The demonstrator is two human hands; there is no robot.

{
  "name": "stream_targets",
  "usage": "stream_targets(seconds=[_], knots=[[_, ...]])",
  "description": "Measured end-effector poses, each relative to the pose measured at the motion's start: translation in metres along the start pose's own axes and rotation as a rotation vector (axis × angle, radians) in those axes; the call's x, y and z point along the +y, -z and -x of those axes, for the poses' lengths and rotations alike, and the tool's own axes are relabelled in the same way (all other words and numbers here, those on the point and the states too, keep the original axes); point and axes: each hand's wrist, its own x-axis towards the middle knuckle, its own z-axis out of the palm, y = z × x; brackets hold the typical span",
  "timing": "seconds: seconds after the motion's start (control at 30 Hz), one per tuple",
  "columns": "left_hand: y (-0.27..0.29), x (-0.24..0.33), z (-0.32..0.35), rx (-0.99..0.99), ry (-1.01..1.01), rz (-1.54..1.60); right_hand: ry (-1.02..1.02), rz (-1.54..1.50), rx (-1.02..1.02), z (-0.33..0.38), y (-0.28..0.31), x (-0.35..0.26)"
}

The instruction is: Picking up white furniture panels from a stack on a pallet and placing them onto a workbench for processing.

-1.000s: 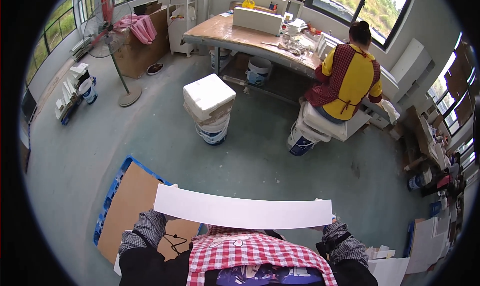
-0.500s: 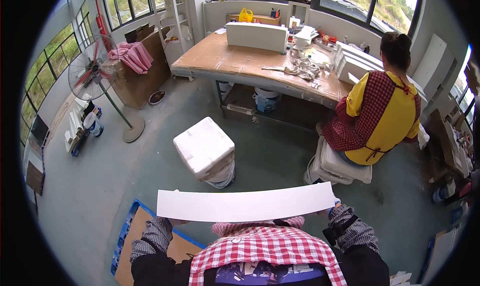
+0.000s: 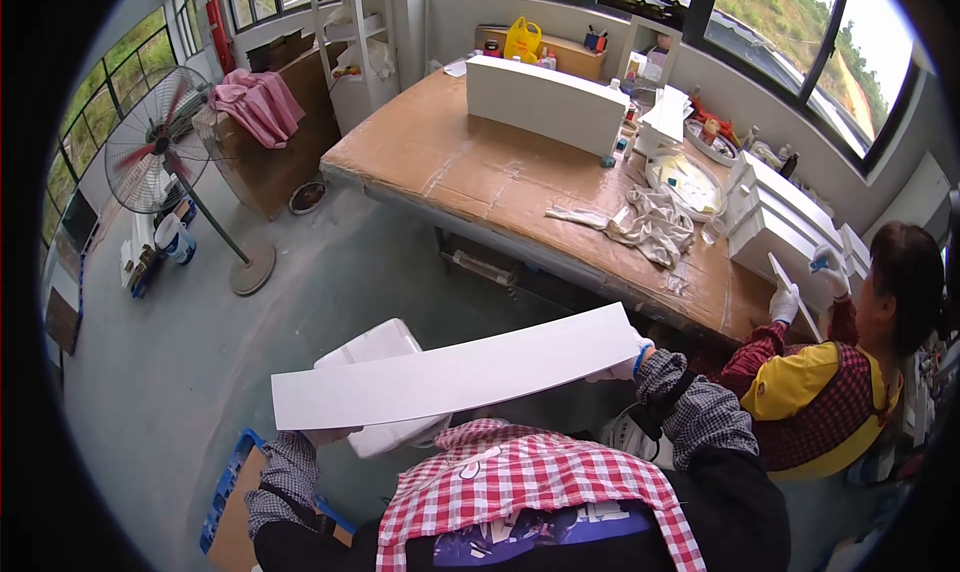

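A long white board (image 3: 450, 370) spans the space in front of my body, its right end higher in view than its left. My left hand (image 3: 332, 436) grips the lower left end; most of its fingers are hidden under the board. At the other end my right hand (image 3: 622, 365), in a white glove with a blue cuff, is closed on the edge. Beyond the board stands the brown-covered worktable (image 3: 400, 157), with a large white block (image 3: 545, 102) and a crumpled cloth (image 3: 650, 227) on it.
A white-topped stool (image 3: 370, 344) is partly behind the board. To the right a co-worker (image 3: 820, 392) sits at the table with gloved hands on a white strip (image 3: 790, 290), beside white boxes (image 3: 785, 222). A standing fan (image 3: 160, 147) is at left; a blue-edged pallet (image 3: 235, 492) lies lower left.
I have moved closer to the table and it fills more of the view. The board has tilted, right end up, and now covers part of the stool. The co-worker appears farther right.
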Motion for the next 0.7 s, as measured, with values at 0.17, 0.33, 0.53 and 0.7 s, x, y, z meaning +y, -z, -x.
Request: stream_targets(seconds=[0.17, 0.33, 0.53, 0.7], knots=[[0.058, -0.025, -0.113, -0.263, 0.211, -0.005, 0.805, 1.609, -0.062, -0.068, 0.022, -0.099], [0.076, -0.041, -0.201, -0.335, 0.403, -0.068, 1.086, 1.631, -0.043, -0.131, 0.033, -0.200], [0.114, -0.088, -0.306, -0.327, 0.474, -0.094, 0.431, 0.698, -0.097, -0.219, 0.066, -0.269], [0.135, -0.133, -0.421, -0.288, 0.433, 0.047, 0.594, 1.215, 0.026, -0.281, 0.101, -0.311]])
